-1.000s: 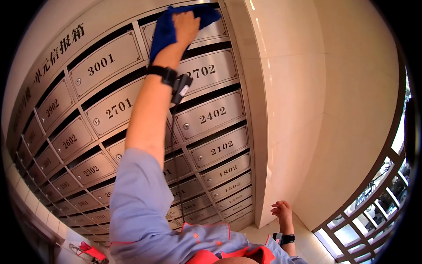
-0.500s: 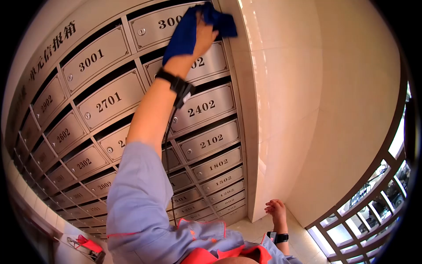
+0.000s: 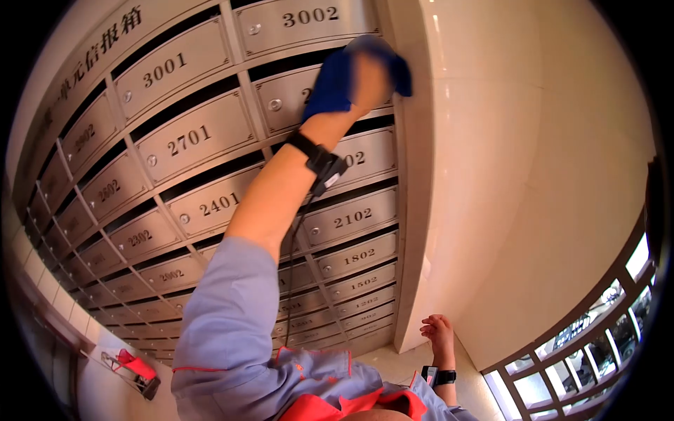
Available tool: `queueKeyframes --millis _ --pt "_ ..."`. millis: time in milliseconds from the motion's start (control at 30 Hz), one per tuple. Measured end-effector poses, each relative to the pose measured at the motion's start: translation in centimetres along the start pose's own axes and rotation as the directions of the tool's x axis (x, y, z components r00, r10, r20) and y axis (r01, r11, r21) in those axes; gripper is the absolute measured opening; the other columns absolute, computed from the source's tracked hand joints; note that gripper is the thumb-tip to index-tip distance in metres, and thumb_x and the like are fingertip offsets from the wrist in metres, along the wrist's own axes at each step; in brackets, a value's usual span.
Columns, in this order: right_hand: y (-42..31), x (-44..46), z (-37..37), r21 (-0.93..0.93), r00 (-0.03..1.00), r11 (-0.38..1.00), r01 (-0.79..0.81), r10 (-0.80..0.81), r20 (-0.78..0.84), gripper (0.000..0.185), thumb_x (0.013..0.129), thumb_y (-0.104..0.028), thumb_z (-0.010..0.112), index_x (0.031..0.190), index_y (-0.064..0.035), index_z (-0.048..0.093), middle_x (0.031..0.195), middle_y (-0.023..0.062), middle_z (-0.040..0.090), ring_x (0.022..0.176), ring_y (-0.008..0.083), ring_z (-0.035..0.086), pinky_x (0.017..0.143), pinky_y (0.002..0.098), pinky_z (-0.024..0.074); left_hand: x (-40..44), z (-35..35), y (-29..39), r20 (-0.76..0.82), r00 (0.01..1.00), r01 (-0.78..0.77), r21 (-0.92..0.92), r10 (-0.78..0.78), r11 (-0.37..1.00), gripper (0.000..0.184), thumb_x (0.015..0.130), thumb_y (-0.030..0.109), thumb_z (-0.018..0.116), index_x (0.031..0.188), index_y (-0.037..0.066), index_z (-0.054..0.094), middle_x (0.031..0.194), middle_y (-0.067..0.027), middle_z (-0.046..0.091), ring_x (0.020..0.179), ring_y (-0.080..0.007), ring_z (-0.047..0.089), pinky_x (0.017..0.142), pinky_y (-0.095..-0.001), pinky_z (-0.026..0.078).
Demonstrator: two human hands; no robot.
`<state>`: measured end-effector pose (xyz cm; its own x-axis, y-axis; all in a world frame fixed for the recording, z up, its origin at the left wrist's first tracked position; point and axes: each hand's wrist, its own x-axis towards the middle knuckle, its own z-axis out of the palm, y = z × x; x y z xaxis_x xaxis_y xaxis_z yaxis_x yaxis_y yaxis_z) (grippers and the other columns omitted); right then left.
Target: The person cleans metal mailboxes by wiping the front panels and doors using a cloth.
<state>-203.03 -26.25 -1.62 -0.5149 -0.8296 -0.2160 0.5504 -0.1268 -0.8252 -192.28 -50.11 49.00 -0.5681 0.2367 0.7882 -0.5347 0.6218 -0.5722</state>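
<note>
My left hand [image 3: 370, 78], blurred by motion, is closed on a blue cloth [image 3: 330, 85]. It presses the cloth against the right part of a metal mailbox door [image 3: 275, 105] in the second row, just below door 3002 [image 3: 309, 19]. The cloth and hand hide most of that door's number, and one cloth corner reaches the frame at the right. My right hand [image 3: 439, 330] hangs low beside my body at the lower right, its fingers loosely bent and apart, with nothing in it.
Rows of numbered mailboxes [image 3: 203, 140] fill the left and centre. A tiled beige wall [image 3: 491, 154] stands to the right, with a dark lattice [image 3: 569, 351] beyond. A red object on a small cart [image 3: 137, 366] is at the lower left. A thin cable hangs from my left wrist.
My left hand has moved down and to the right with the cloth, from door 3002 to the one below. Door 3002's number is now uncovered. My right hand has barely moved.
</note>
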Motion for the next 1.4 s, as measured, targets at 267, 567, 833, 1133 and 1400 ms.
queueKeyframes --millis 267,567,833,1133,1400 --pt "1.4 2.5 2.2 -0.031 0.996 0.998 -0.054 0.056 0.072 0.013 0.083 -0.016 0.047 0.088 -0.0046 0.051 0.077 0.0110 0.061 0.057 0.0193 0.059 0.051 0.0280 0.0483 -4.1 -3.8 -3.5 0.139 0.979 0.134 0.100 -0.148 0.986 0.047 0.076 0.029 0.060 0.111 0.002 0.044 0.105 -0.0199 0.053 0.101 -0.0334 0.048 0.090 -0.0406 0.035" --pt "0.8 2.8 3.3 -0.077 0.994 0.995 -0.065 0.071 0.083 0.012 0.083 -0.014 0.045 0.088 -0.0050 0.051 0.078 0.0110 0.061 0.059 0.0193 0.060 0.052 0.0283 0.0485 -12.4 -9.4 -6.2 0.099 0.940 0.326 0.034 -0.328 0.945 0.063 0.073 0.025 0.064 0.125 0.001 0.037 0.125 -0.0247 0.039 0.119 -0.0390 0.032 0.100 -0.0436 0.025" --pt "1.8 2.8 6.2 -0.091 0.988 0.993 -0.073 0.085 0.132 0.011 0.084 -0.014 0.045 0.088 -0.0062 0.052 0.078 0.0107 0.061 0.060 0.0191 0.060 0.053 0.0279 0.0490 -12.9 -13.7 -10.0 0.080 0.948 0.300 0.112 -0.309 0.947 0.051 0.074 0.025 0.064 0.115 0.002 0.045 0.118 -0.0217 0.046 0.111 -0.0392 0.039 0.096 -0.0438 0.029" --pt "4.6 1.9 8.1 -0.103 0.990 0.992 -0.074 0.085 0.110 0.012 0.085 -0.016 0.046 0.088 -0.0062 0.052 0.076 0.0113 0.061 0.057 0.0197 0.060 0.051 0.0287 0.0498 -20.6 -18.8 -15.9 -0.049 0.919 0.393 0.203 -0.391 0.897 0.050 0.073 0.025 0.063 0.115 0.003 0.045 0.116 -0.0239 0.046 0.110 -0.0421 0.038 0.097 -0.0456 0.027" --pt "6.3 0.8 11.7 -0.112 0.987 0.991 -0.069 0.084 0.137 0.010 0.085 -0.013 0.046 0.086 -0.0055 0.052 0.074 0.0123 0.062 0.054 0.0193 0.060 0.047 0.0283 0.0491 -25.8 -23.4 -18.5 -0.124 0.925 0.380 0.327 -0.360 0.865 0.049 0.074 0.028 0.060 0.112 0.000 0.047 0.114 -0.0221 0.048 0.110 -0.0407 0.039 0.096 -0.0465 0.027"
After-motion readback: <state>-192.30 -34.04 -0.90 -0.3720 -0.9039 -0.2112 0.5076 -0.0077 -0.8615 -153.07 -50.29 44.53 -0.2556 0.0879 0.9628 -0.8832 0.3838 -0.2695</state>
